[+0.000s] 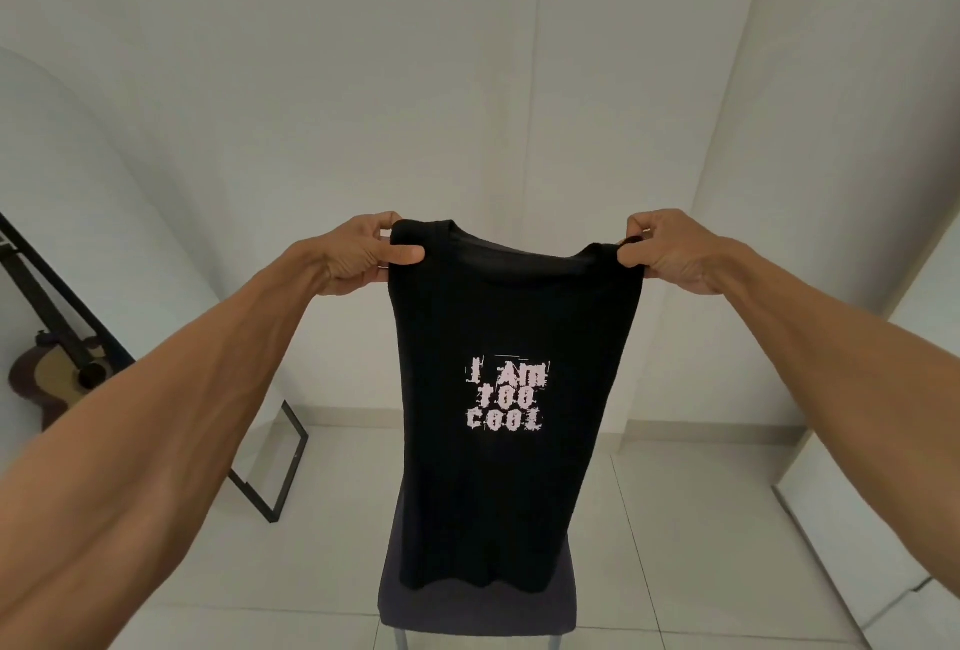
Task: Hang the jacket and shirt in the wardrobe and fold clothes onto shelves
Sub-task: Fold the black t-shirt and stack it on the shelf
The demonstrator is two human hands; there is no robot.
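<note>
A black T-shirt (511,317) with pale printed lettering hangs full length in front of me, its sleeves folded behind so it forms a narrow panel. My left hand (358,254) pinches the left shoulder and my right hand (670,252) pinches the right shoulder, both arms stretched forward. The hem dangles just above a chair seat. No wardrobe, jacket or shelves are in view.
A chair with a dark grey seat (478,608) stands directly below the shirt on the white tiled floor. A black-framed mirror (270,493) leans against the left wall, reflecting a guitar (52,379). A white panel (872,519) stands at the right.
</note>
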